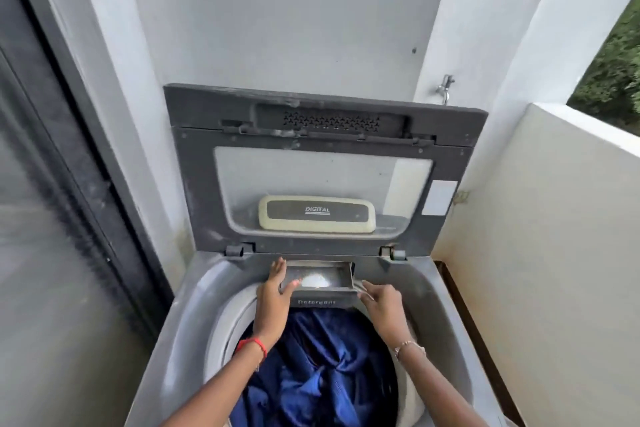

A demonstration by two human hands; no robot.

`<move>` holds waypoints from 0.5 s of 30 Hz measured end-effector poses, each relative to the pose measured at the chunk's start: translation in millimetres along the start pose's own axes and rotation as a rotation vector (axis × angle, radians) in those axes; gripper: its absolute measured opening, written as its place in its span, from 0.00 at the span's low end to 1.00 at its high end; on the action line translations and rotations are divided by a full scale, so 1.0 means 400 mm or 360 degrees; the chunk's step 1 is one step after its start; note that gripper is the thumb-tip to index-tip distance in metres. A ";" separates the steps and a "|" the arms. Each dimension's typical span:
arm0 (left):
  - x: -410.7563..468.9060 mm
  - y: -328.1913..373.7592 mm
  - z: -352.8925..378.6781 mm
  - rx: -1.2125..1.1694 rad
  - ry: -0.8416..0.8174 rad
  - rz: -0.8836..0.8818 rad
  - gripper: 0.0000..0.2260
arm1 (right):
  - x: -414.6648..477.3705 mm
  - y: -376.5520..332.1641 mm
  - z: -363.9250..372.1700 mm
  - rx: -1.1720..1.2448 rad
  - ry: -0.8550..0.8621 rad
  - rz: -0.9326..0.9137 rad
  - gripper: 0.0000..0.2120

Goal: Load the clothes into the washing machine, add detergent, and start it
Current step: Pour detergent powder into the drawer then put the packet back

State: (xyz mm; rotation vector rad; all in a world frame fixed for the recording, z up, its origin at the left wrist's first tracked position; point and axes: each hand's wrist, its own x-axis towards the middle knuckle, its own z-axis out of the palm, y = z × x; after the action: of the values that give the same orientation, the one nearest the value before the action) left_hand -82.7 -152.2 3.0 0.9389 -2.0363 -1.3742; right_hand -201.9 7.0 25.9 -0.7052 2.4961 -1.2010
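Left hand (275, 291) gripping detergent drawer (320, 282) at its 9 o'clock corner; right hand (379, 302) fingers curled on 3 o'clock corner. Drawer pulled out, white powder (315, 279) inside. Blue clothes (318, 367) loaded in drum at 6 o'clock. Lid (322, 166) raised at 12. Detergent step, probably ending; next: push drawer in squarely, shut lid, start.

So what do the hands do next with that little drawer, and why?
Probably push the detergent drawer back in. It sticks out over the tub with white powder already in it, the blue clothes are loaded, and the left hand and right hand sit at its two ends.
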 end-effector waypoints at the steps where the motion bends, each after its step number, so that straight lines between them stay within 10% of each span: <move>1: 0.001 -0.013 -0.004 0.0032 0.0017 -0.0027 0.23 | 0.008 0.003 0.015 0.0008 0.0000 0.0017 0.12; 15: 0.031 -0.083 -0.002 0.0241 0.0323 -0.0086 0.10 | 0.100 0.048 0.095 0.0401 0.0272 0.0289 0.09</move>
State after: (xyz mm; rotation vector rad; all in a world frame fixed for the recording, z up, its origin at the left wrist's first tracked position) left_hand -81.3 -170.7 -27.3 1.1565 -1.9933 -1.1135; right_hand -224.5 -28.9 -14.1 -0.3171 2.4150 -1.5252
